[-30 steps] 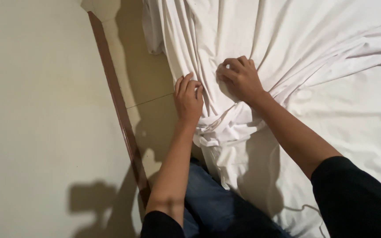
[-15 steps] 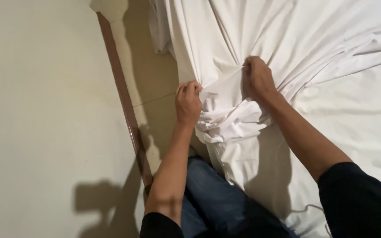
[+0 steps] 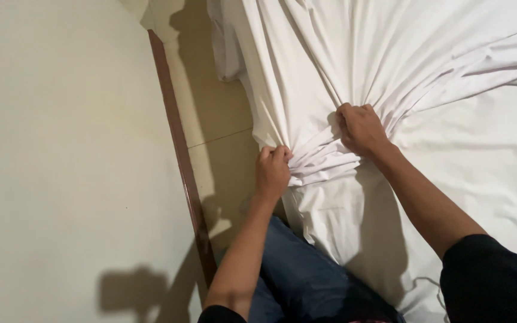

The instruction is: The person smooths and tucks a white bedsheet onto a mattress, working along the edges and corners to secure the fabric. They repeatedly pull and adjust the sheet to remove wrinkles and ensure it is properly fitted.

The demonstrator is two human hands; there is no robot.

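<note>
White sheet [image 3: 390, 54] was bunched tight between the clenched fingers of the left hand [image 3: 272, 172] and right hand [image 3: 361, 127], so a weak grip could let the gathered folds slip loose.

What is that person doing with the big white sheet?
A person is bunching up a white sheet on a bed. The left hand pinches the gathered folds at the edge of the bed, and the right hand grips a fistful a little farther in. Creases fan out from both hands. The floor and a cream wall lie alongside.
</note>
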